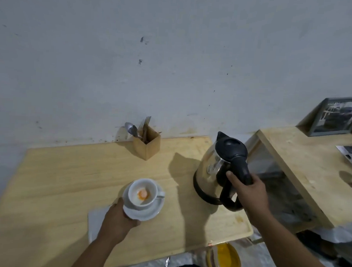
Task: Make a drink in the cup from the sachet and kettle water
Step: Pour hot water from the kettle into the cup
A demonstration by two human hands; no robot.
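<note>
A white cup point(142, 193) sits on a white saucer point(147, 211) with orange powder in its bottom. My left hand point(120, 217) grips the saucer's near-left rim and holds it just above the wooden table point(68, 181). To the right stands a steel kettle point(212, 167) with a black lid and black handle. My right hand point(247, 189) is closed around that handle. The kettle is upright, its spout pointing away toward the wall. No sachet is visible.
A wooden holder point(147, 145) with spoons and forks stands by the wall. A white napkin or tray point(96, 220) lies under my left hand. A raised wooden shelf point(302, 169) with a picture frame point(335, 118) is on the right. A yellow container point(226, 260) sits below the table's edge.
</note>
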